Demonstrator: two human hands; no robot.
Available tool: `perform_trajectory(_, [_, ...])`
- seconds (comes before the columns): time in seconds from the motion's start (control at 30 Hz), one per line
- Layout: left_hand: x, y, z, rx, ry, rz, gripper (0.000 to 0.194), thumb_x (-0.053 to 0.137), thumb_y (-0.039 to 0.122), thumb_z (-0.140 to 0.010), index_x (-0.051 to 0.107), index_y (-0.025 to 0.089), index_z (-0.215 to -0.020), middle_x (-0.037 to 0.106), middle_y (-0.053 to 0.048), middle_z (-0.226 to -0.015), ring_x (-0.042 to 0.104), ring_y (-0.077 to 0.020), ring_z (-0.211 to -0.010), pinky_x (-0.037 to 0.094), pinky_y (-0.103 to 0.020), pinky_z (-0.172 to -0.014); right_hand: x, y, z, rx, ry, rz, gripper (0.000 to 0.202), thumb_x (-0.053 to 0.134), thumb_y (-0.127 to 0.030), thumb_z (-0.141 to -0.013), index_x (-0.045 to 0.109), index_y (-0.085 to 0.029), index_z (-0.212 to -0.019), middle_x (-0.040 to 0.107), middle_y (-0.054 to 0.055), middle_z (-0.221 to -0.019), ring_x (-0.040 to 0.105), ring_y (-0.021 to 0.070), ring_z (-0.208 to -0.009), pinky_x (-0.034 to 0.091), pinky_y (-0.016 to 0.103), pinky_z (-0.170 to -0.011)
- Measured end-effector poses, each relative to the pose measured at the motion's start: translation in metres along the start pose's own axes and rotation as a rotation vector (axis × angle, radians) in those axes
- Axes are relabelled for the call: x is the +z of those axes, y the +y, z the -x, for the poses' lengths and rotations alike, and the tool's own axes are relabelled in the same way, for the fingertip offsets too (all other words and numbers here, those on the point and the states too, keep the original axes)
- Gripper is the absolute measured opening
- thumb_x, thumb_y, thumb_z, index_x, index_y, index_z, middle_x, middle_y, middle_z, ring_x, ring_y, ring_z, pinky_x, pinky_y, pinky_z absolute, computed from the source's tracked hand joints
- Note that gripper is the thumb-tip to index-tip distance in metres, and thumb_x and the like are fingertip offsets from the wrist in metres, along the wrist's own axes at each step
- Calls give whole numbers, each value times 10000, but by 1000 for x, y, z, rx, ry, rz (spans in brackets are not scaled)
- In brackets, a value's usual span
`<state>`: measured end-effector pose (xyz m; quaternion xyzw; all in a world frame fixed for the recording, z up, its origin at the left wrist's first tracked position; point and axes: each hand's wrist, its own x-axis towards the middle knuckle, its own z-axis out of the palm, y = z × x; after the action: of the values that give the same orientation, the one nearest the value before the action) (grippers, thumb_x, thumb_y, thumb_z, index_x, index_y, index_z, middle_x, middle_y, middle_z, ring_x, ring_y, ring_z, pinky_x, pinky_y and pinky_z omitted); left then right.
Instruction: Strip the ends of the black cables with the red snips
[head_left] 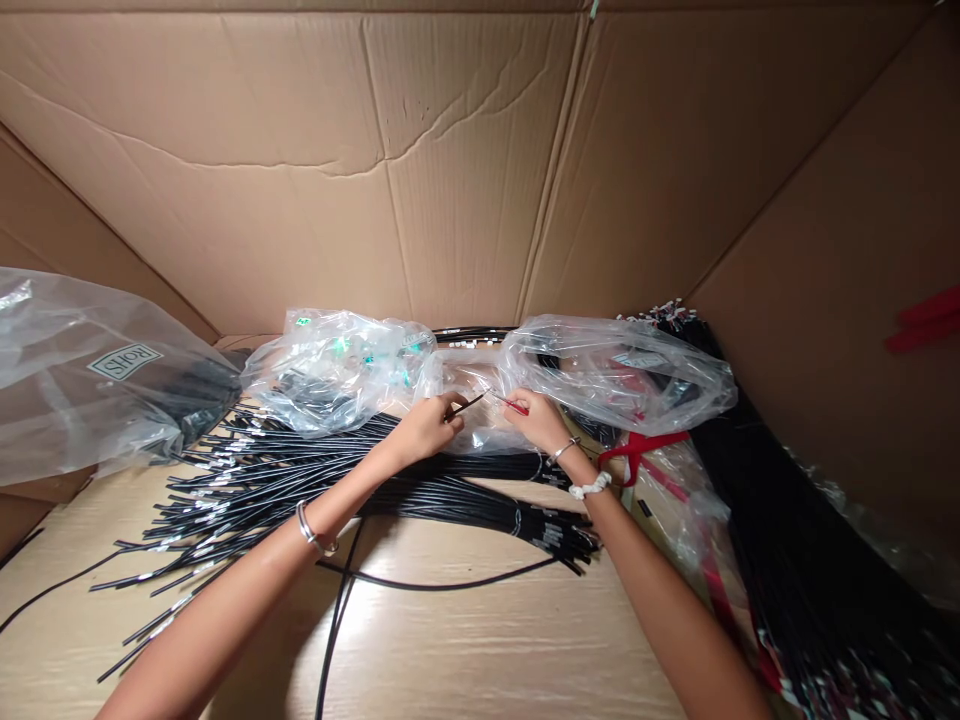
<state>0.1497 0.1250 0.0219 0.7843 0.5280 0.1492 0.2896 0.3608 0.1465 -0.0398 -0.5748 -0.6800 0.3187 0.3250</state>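
Note:
Near the middle of the view, my left hand is closed on a thin dark cable that points up and right. My right hand pinches a small red tool whose thin tip meets or nearly meets the cable's end; the contact is too small to tell. Behind and under both hands lies a clear plastic bag. Below them, bundles of black cables with white labels stretch across the wooden table.
Crumpled clear bags lie behind the cables, and a large RoHS bag is at left. A long black cable bundle runs down the right side beside red straps. Cardboard walls enclose the back and sides.

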Motion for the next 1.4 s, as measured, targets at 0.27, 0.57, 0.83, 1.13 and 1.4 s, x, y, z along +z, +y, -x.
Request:
perform_trajectory(0.27, [8, -4, -13, -3, 200, 133, 185, 475, 256, -899, 589, 169, -783, 626, -25, -631, 527, -146, -560, 373, -256, -593, -8, -13, 4, 18, 59, -36, 333, 549, -482, -816, 675, -179, -874, 676, 30, -698, 583, 173, -636, 390, 262, -593])
perform_trajectory(0.57, [6, -4, -2, -189, 160, 648, 276, 540, 450, -827, 526, 178, -782, 495, 55, -473, 341, -71, -374, 261, -204, -423, -10, -38, 15, -58, 51, 323, 308, 422, -416, -963, 654, -220, -906, 705, 35, -770, 610, 189, -691, 289, 266, -581])
perform_trajectory(0.83, [15, -1, 3, -235, 150, 847, 395, 641, 542, -759, 517, 171, -815, 491, 69, -462, 310, -44, -302, 202, -182, -345, 2, -33, 17, -178, 150, 356, 314, 427, -440, -969, 644, -215, -936, 731, 77, -834, 632, 198, -669, 310, 277, -564])
perform_trajectory(1.13, [20, 7, 12, -153, 172, 712, 290, 546, 458, -854, 510, 180, -780, 509, 57, -501, 361, -63, -344, 270, -197, -391, 4, -33, 17, -244, 216, -51, 289, 615, -409, -856, 646, -187, -1039, 734, 86, -1006, 677, 210, -869, 490, 286, -774])
perform_trajectory(1.4, [24, 14, 21, -54, 182, 549, 286, 477, 428, -915, 526, 186, -772, 489, 52, -531, 440, -107, -477, 362, -230, -527, 1, -24, 15, -364, 194, 29, 167, 539, -174, -843, 696, -193, -894, 737, 74, -893, 668, 193, -802, 482, 281, -736])
